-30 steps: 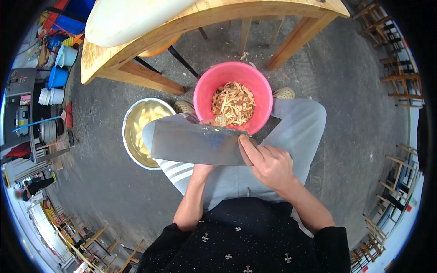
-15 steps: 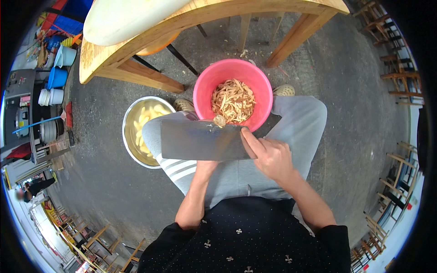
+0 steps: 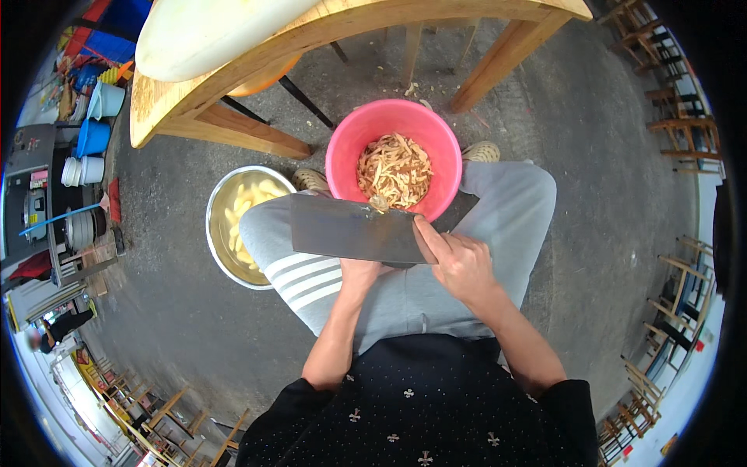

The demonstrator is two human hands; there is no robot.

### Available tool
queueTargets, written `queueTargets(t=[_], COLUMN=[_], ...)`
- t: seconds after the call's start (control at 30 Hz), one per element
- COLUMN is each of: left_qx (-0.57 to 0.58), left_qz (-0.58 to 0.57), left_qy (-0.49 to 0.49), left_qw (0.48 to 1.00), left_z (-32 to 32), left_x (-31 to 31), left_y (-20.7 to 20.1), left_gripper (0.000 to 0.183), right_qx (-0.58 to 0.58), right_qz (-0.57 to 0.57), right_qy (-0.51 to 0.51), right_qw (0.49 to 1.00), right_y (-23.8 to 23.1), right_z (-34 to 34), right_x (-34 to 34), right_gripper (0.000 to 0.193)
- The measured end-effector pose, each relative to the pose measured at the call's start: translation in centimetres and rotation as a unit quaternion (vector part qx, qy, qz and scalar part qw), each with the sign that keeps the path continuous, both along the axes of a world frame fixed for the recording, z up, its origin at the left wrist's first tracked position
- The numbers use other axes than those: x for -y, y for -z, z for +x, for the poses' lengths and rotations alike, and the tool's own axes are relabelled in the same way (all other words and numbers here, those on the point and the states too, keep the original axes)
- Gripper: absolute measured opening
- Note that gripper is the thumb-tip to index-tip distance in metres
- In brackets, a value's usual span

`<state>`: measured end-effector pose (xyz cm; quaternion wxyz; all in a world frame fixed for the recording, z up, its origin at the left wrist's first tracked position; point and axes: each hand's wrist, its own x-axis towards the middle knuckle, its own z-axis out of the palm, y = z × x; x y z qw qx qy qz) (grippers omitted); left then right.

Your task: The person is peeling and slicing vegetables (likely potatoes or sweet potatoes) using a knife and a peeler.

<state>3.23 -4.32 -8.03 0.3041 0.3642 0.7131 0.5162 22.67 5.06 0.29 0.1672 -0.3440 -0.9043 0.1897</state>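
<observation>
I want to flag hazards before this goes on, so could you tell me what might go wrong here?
1. The left hand sits hidden under the wide cleaver that the right hand grips, so a slip could cut fingers.
2. The blade is over the lap, so a slip could reach the thigh.
3. Peelings may miss the pink basin and land on the floor.

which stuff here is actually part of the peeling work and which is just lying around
In use:
right hand gripping the cleaver
left hand, mostly hidden under the blade
pink basin of peelings
steel bowl of pale pieces

Lying about:
wooden table
blue buckets
wooden chairs
</observation>
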Motion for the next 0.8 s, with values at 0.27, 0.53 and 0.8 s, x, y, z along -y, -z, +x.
queueTargets(t=[0.27,0.53,0.8], left_qx=[0.034,0.265,0.503], left_qz=[0.035,0.054,0.109], left_qy=[0.006,-0.01,0.113], left_qw=[0.999,0.963,0.85], left_z=[0.3,-0.3,-1.1], left_x=[-2.1,-2.5,-2.9], left_y=[-1.7,-3.4,-3.9], left_gripper=[0.018,0.027,0.041], right_qx=[-0.009,-0.062,-0.113], right_qz=[-0.071,-0.16,-0.235], right_qy=[0.06,0.18,0.217], right_qw=[0.996,0.968,0.941], right_y=[1.3,2.4,0.1], right_z=[0.2,1.2,0.8], right_x=[1.0,0.8,0.9], right_gripper=[0.063,0.04,0.03])
